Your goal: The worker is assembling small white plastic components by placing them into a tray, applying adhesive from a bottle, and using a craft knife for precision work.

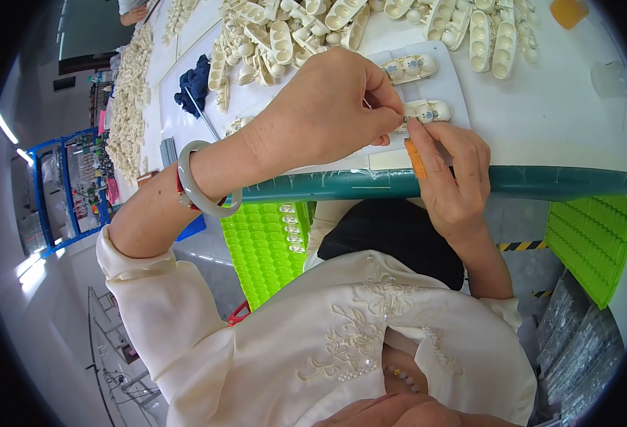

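My left hand [328,107], with a pale bangle [189,181] on its wrist, is closed in a pinch over a cream plastic casing [434,110]. Whatever its fingertips hold is too small to make out. Close by, my right hand [457,171] is closed around a tool with an orange ribbed grip [415,158]; the fingers cover its tip. Both sets of fingertips meet at the near casing's left end. A second cream casing [413,67], with small round metallic parts inside, lies just beyond. The two casings rest on a white board [457,82].
Piles of cream casings [281,43] cover the table's far side. A dark blue cloth [196,84] lies left, beside a thin metal rod [203,117]. Green edging [555,182] runs along the table front. Below are a lime-green tray [260,249] and another green tray [591,242].
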Tool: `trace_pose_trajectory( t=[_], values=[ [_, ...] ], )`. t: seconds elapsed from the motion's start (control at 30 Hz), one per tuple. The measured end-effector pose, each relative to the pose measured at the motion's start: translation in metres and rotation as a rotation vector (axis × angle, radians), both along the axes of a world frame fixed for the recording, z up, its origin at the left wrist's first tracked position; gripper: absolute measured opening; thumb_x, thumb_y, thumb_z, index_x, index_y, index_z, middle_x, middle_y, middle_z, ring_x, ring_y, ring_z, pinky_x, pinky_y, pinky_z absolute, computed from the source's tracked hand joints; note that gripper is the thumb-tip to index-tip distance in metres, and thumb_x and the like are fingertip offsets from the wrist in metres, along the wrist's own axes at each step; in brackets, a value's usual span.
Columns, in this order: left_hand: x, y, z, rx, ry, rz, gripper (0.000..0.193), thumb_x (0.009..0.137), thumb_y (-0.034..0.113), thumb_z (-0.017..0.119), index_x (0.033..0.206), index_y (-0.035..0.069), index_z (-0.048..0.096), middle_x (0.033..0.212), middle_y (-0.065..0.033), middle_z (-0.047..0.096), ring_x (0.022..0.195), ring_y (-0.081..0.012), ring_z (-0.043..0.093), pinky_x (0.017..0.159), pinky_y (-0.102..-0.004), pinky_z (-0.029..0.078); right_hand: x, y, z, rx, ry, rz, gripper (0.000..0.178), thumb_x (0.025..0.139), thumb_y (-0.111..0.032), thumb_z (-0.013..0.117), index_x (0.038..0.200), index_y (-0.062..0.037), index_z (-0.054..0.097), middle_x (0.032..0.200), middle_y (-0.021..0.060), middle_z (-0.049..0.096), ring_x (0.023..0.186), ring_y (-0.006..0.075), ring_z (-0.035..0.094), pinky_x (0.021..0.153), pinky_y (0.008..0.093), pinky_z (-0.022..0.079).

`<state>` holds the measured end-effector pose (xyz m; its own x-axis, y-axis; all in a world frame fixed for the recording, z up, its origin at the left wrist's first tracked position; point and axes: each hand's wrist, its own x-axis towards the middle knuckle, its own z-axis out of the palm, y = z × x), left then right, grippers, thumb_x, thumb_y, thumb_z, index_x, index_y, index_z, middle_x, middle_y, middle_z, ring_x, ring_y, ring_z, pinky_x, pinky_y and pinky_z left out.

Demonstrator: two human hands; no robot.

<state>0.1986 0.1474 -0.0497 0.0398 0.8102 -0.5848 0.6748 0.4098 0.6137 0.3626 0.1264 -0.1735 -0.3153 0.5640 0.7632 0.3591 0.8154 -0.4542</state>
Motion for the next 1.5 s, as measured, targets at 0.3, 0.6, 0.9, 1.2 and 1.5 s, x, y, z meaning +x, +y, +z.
trace_pose_trajectory(
  t=[0.3, 0.6, 0.9, 1.2, 1.5],
  values=[
    [-0.0002, 0.0005, 0.0002, 0.003, -0.038, 0.005, 0.014, 0.085, 0.005, 0.065, 0.089, -0.009, 0.065, 0.080, -0.0086, 0.066, 0.070, -0.0099, 0.065, 0.064, -0.0206, 0.055, -0.0003, 0.0003, -0.0007, -0.004, 0.042, -0.013, 0.034, 0.071, -0.001, 0.072, 0.105, 0.0026, 0.064, 0.099, 0.0101, 0.058, 0.083, 0.0231, 0.057, 0.070, 0.0340, 0.046],
    [-0.0024, 0.0031, -0.0024, 0.010, -0.042, -0.016, 0.014, 0.084, 0.005, 0.066, 0.089, -0.008, 0.065, 0.077, -0.0075, 0.065, 0.067, -0.0085, 0.063, 0.062, -0.0192, 0.054, -0.0007, 0.0004, -0.0010, -0.008, 0.052, -0.016, 0.036, 0.070, 0.001, 0.072, 0.105, 0.0023, 0.064, 0.099, 0.0094, 0.058, 0.083, 0.0228, 0.057, 0.070, 0.0335, 0.046],
    [-0.0051, 0.0062, -0.0037, -0.016, -0.066, -0.027, 0.013, 0.084, 0.004, 0.066, 0.089, -0.008, 0.066, 0.076, -0.0071, 0.066, 0.067, -0.0083, 0.063, 0.063, -0.0190, 0.054, 0.0004, 0.0001, -0.0003, -0.023, 0.023, -0.015, 0.035, 0.070, -0.001, 0.072, 0.104, 0.0007, 0.065, 0.099, 0.0091, 0.058, 0.084, 0.0231, 0.057, 0.072, 0.0342, 0.046],
    [-0.0065, 0.0041, -0.0041, -0.003, -0.076, -0.028, 0.013, 0.083, 0.004, 0.066, 0.089, -0.008, 0.066, 0.076, -0.0071, 0.066, 0.066, -0.0083, 0.063, 0.063, -0.0192, 0.053, 0.0016, 0.0000, -0.0038, 0.064, -0.090, -0.043, 0.035, 0.071, -0.005, 0.065, 0.106, 0.0007, 0.065, 0.103, 0.0095, 0.056, 0.086, 0.0230, 0.056, 0.074, 0.0350, 0.046],
    [-0.0044, 0.0084, -0.0051, 0.006, -0.051, -0.027, 0.014, 0.082, 0.005, 0.067, 0.087, -0.008, 0.065, 0.075, -0.0072, 0.065, 0.065, -0.0095, 0.064, 0.061, -0.0198, 0.053, 0.0081, 0.0067, -0.0011, 0.080, -0.044, -0.003, 0.034, 0.069, 0.000, 0.068, 0.103, 0.0012, 0.065, 0.099, 0.0095, 0.057, 0.084, 0.0240, 0.058, 0.071, 0.0342, 0.048]
  ],
)
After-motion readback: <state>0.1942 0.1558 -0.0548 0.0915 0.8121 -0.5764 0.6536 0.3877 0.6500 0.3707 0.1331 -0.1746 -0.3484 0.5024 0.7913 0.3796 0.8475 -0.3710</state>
